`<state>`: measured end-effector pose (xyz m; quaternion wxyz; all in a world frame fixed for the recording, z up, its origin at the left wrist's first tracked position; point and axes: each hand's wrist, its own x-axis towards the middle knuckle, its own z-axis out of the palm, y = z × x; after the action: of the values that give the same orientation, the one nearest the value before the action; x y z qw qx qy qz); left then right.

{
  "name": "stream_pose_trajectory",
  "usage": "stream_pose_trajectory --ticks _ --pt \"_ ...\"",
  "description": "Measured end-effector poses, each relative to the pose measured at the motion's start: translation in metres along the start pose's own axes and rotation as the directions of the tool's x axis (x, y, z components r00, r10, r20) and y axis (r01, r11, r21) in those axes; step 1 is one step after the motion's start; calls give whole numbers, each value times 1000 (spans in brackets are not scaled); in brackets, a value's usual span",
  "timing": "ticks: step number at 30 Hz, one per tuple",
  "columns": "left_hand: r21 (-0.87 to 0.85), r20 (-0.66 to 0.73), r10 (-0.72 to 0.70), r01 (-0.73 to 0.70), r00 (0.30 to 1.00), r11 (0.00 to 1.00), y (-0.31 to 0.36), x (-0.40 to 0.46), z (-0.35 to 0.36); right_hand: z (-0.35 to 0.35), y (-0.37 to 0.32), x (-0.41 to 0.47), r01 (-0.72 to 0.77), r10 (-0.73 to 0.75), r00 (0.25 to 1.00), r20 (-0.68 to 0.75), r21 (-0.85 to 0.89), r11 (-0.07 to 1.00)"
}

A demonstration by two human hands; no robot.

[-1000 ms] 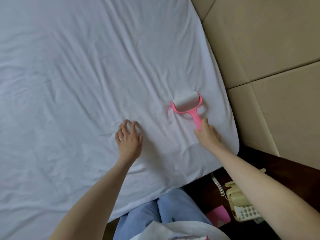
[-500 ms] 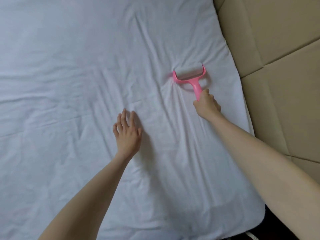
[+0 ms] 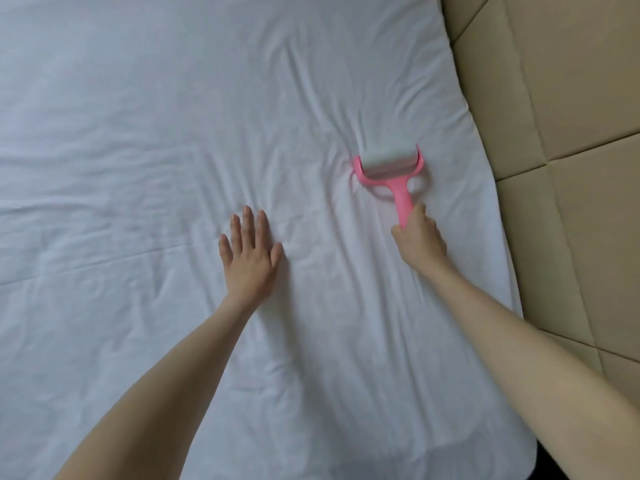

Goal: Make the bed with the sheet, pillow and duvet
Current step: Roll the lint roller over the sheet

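The sheet (image 3: pixel 173 133) lies spread over the bed and reaches its right edge and near-right corner; creases run across most of it. Neither pillow nor duvet is in view, so the task appears to be at the sheet stage.

The right hand (image 3: pixel 419 242) grips the pink handle of the lint roller (image 3: pixel 389 164), fingers curled fully round it. The roller drum sits on the sheet near the right edge of the bed, just short of the padded headboard panels (image 3: pixel 554 133). Fabric bunches in a small pucker at the drum's left end.

The left hand (image 3: pixel 249 258) rests flat on the sheet, fingers straight and slightly spread, well apart from the roller and toward the middle of the bed.

Recommended procedure for the step in hand:

1. Keep the left palm pressing down to anchor the fabric (this likely limits bunching ahead of the drum).
2. Hold the drum level, so both ends bear evenly.
3. Roll in 1 direction per stroke, with light pressure.
4. Overlap adjacent strokes.
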<state>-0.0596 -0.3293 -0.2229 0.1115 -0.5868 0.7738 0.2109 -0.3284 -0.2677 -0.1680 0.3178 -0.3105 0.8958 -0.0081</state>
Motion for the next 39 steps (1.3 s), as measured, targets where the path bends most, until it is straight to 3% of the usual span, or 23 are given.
stream_pose_trajectory --ticks 5,9,16,27,35,39 --pt "0 10 -15 15 1000 1000 4 -1 -1 16 52 -58 -47 49 998 47 -43 998" --pt "-33 8 -34 34 999 999 9 -1 -6 10 46 -54 -19 21 999 48 -42 999" --pt "-161 -93 -153 137 984 977 16 22 -15 -19 -19 16 31 -31 999 10 -53 998" --pt "-254 -275 -371 306 887 918 36 131 -29 -78 -149 150 158 -159 987 -28 -43 987" --pt "-239 -424 -357 277 833 931 33 140 -2 -77 -208 213 250 -254 953 -166 -47 967" --pt "-233 -443 -341 261 829 937 31 141 -1 -67 -196 204 237 -229 964 -139 41 971"
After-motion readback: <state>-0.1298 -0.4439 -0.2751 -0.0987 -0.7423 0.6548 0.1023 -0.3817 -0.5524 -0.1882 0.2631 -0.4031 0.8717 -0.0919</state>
